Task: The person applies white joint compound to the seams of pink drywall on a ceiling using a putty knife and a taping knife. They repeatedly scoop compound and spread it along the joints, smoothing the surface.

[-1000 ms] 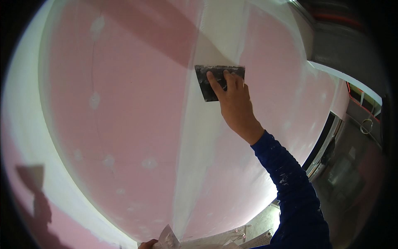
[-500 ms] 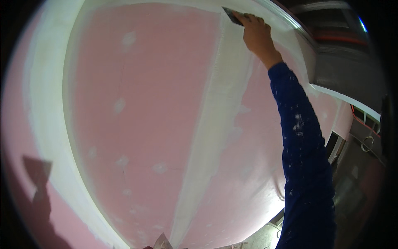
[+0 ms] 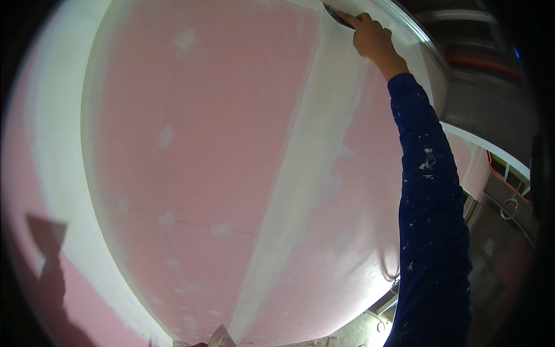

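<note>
1. At the top of the pink wall [image 3: 231, 144], a filling knife [image 3: 336, 15] is gripped by the closed fingers of the right hand [image 3: 373, 40].
2. The long seam [image 3: 306, 173] is already coated white; only its top end is judged left.
3. The left hand is barely seen; its grip cannot be told.

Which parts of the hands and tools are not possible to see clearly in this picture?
- Head view: the knife blade is mostly hidden by the right hand and the top edge.
- Head view: the left hand is cut off by the lower edge; only a pale tool tip shows.
</note>
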`<state>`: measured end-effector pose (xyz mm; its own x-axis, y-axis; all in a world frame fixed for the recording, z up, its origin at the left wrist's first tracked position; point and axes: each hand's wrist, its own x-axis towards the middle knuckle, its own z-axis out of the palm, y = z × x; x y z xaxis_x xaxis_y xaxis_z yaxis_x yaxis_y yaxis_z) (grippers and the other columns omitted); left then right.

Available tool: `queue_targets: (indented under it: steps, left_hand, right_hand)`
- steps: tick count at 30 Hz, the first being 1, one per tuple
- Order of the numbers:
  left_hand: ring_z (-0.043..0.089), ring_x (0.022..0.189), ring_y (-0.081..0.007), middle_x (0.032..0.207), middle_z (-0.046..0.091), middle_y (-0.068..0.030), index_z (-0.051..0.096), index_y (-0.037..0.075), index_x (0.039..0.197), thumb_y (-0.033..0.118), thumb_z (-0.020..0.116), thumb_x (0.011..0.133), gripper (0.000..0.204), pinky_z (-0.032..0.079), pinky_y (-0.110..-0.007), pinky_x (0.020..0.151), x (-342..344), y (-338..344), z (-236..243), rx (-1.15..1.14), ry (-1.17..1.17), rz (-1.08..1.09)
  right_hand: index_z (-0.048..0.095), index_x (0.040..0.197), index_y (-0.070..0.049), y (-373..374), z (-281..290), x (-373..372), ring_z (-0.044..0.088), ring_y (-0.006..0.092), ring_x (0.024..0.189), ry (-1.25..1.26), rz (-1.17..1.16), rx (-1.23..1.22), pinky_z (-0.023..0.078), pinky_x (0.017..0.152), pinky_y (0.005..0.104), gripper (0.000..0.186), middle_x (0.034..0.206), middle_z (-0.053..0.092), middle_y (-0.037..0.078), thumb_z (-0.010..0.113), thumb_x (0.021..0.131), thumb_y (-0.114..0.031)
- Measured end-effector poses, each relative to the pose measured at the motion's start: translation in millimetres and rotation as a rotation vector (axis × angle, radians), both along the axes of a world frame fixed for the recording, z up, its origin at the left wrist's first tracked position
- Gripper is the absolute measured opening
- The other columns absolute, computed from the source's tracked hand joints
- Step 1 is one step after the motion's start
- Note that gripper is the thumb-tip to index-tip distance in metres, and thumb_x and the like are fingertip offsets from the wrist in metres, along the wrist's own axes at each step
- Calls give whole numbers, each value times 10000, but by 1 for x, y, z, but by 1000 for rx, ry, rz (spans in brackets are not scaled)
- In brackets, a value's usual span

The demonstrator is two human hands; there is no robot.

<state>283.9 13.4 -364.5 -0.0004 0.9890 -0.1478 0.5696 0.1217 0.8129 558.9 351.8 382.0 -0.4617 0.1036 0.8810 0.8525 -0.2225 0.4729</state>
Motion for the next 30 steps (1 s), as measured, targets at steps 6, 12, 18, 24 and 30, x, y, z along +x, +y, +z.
queue_targets:
  steps: [6, 12, 18, 24, 30]
  left_hand:
    - [710, 730, -326, 834, 718, -235, 662, 29, 1253, 176, 760, 742, 541, 559, -438, 666, 20, 36, 20, 134, -85, -44]
    - [705, 709, -322, 795, 715, -210, 671, 75, 1254, 207, 776, 743, 538, 557, -443, 660, 22, 43, 23, 80, -137, -74]
    - [683, 667, -269, 760, 708, -175, 673, 65, 1245, 181, 776, 750, 519, 548, -417, 627, 23, 42, 24, 71, -110, -84]
    - [661, 633, -233, 735, 696, -166, 675, 38, 1221, 161, 763, 758, 487, 541, -396, 605, 37, 54, 39, 95, -148, -77]
    - [637, 589, -224, 679, 664, -168, 665, 27, 1229, 150, 743, 768, 483, 531, -393, 574, 44, 55, 48, 204, -118, -98]
  right_hand:
    - [449, 1535, -422, -1, -40, 15, 645, 313, 1154, -112, 15, -33, 474, 1006, 548, 699, 1317, 616, 99, 498, 973, -9]
    - [502, 1511, -380, -7, -102, 21, 643, 324, 1139, -185, 123, -33, 435, 1036, 560, 662, 1289, 620, 116, 521, 965, -6]
    - [501, 1523, -344, -9, -169, 24, 596, 325, 1160, -171, 209, -69, 363, 1105, 589, 671, 1281, 597, 126, 549, 954, 8]
    - [516, 1520, -302, 4, -207, 47, 557, 339, 1150, -171, 271, -168, 354, 1109, 565, 697, 1274, 563, 176, 611, 915, 30]
    - [529, 1507, -248, -12, -257, 48, 486, 354, 1216, -138, 271, -286, 354, 1116, 564, 661, 1306, 527, 186, 633, 914, 24]
